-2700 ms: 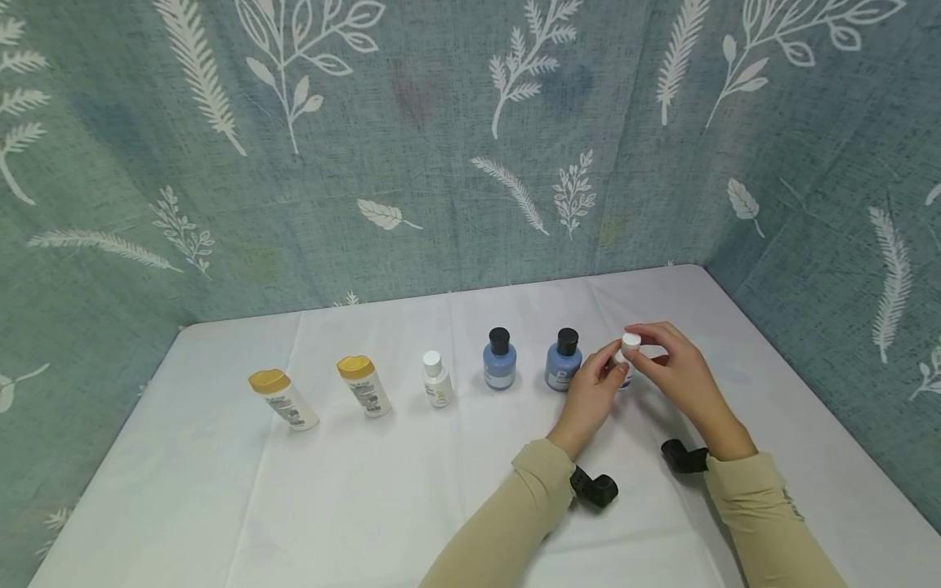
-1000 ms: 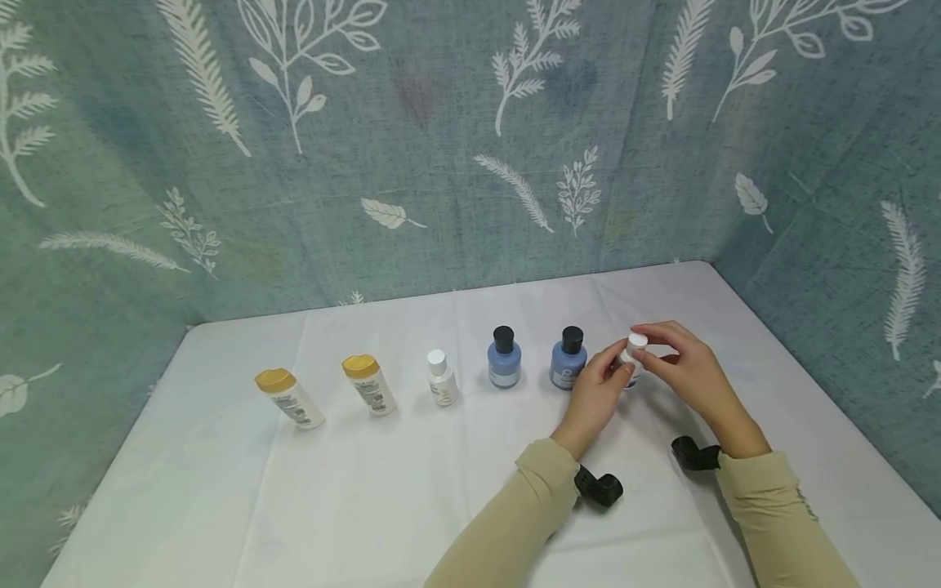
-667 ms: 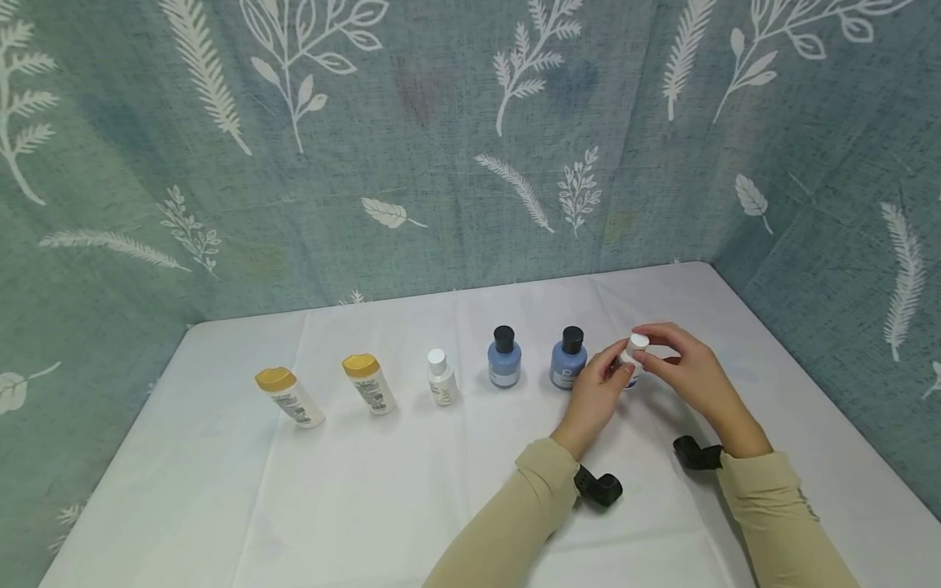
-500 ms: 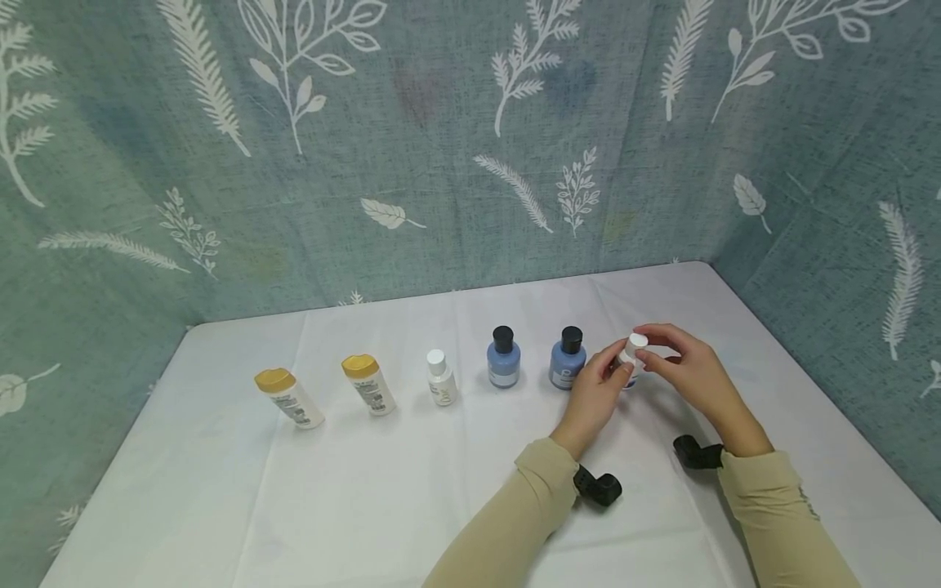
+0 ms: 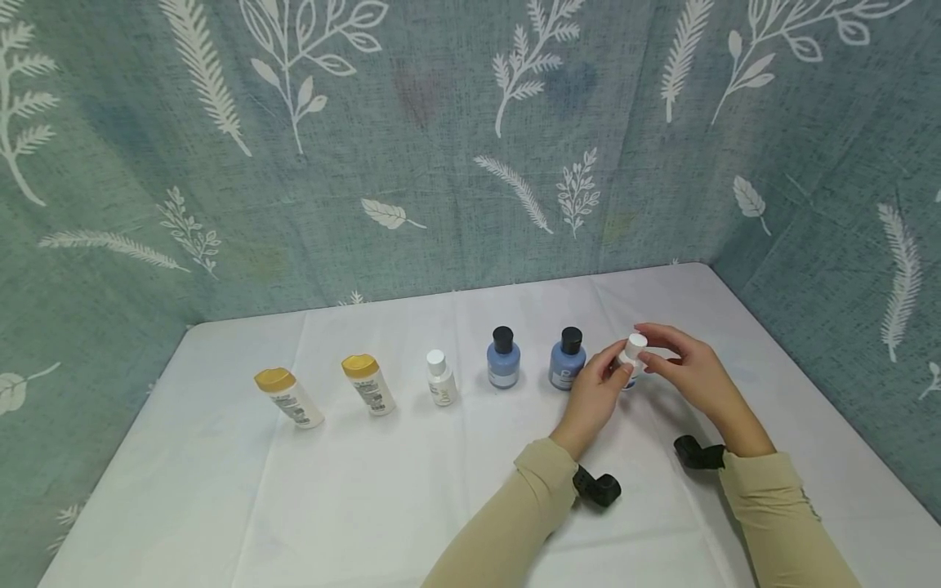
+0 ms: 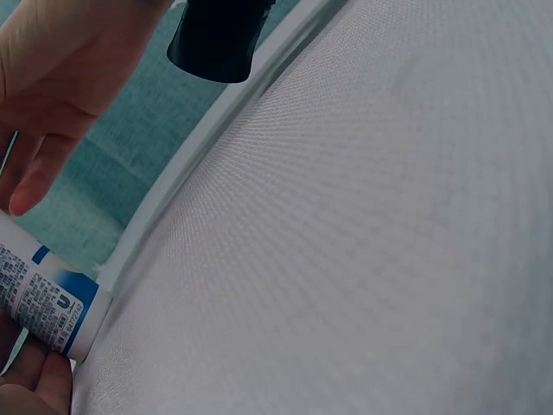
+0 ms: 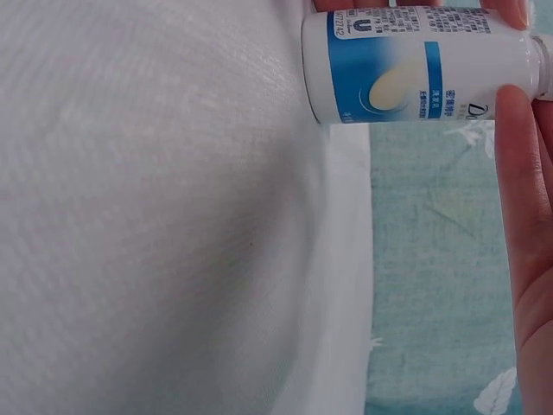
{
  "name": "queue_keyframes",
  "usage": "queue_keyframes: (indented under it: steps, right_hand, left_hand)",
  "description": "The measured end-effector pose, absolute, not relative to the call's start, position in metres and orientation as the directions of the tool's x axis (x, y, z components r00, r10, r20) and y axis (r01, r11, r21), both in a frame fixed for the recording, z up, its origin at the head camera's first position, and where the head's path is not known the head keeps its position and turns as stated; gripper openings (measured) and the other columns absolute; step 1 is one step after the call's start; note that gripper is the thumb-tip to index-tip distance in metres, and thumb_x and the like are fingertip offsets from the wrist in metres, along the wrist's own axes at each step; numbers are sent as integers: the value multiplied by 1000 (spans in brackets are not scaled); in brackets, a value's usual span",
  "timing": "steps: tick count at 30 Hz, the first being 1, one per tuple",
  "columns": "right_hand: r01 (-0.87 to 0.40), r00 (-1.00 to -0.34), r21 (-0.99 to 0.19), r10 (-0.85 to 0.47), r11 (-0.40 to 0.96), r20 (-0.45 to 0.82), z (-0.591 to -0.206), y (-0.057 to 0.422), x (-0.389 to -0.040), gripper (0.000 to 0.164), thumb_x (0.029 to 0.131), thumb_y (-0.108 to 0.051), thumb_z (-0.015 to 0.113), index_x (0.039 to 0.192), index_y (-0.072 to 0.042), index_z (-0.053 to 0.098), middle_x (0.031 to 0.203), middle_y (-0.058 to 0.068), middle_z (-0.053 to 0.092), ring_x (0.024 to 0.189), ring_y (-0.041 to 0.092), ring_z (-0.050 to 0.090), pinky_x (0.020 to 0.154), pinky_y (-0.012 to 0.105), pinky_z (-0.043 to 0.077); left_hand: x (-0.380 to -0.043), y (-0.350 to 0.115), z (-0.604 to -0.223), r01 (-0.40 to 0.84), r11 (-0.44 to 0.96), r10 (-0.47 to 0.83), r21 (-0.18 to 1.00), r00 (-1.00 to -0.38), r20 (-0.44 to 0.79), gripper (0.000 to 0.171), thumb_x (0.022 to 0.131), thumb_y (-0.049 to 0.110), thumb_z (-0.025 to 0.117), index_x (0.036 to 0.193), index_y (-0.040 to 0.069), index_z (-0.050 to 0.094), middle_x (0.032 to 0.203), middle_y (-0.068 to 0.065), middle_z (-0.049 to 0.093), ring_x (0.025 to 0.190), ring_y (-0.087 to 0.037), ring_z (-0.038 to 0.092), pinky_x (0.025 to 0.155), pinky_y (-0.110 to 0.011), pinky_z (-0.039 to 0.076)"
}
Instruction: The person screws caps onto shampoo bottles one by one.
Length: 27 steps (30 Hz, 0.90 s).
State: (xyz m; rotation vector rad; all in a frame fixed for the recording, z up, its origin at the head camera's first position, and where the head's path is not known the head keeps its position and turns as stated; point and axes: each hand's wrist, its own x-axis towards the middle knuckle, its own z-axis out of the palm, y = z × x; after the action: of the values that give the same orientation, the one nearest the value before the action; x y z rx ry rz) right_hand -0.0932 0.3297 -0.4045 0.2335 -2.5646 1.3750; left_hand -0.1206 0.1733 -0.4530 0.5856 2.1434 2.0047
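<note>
At the table's right side, a small white shampoo bottle (image 5: 631, 360) with a white cap (image 5: 637, 343) stands between both hands. My left hand (image 5: 592, 398) grips the bottle's body from the left, fingers and thumb round it. The right hand (image 5: 689, 371) is over the top, thumb and index finger on either side of the cap. In the right wrist view the bottle's blue-banded label (image 7: 380, 73) shows, its base at the white cloth. The left wrist view catches the bottle's lower part (image 6: 54, 304); the cap is outside that view.
Left of the hands, in a row, stand two blue bottles (image 5: 568, 363) with black caps, a small white bottle (image 5: 442, 384) and two white bottles with yellow caps (image 5: 370, 389). A white cloth (image 5: 353, 506) covers the table; patterned green fabric (image 5: 426, 188) hangs behind it.
My right thumb and index fingertips have shifted slightly rightward round the cap, leaving more of it visible. The left hand keeps its grip, and the other bottles stay put.
</note>
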Motion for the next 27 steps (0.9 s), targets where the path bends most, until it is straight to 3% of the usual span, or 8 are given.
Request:
queue_keyframes:
  steps: [11, 27]
  right_hand:
    - [-208, -971, -803, -20, 558, 238, -381, 311, -82, 37, 87, -12, 58, 123, -4, 51, 115, 8, 52, 98, 16, 52, 69, 18, 47]
    - [-193, -975, -836, -3, 514, 223, -381, 310, -82, 35, 86, -12, 59, 119, -3, 51, 115, 8, 51, 98, 5, 50, 70, 19, 48]
  left_hand:
    - [-120, 173, -452, 175, 30, 377, 984, -914, 151, 37, 90, 30, 53, 126, 31, 50, 108, 12, 53, 97, -1, 48, 87, -20, 39]
    - [-119, 172, -451, 168, 23, 376, 985, -915, 148, 36, 89, 30, 53, 125, 33, 50, 107, 11, 53, 96, -2, 48, 86, -21, 40]
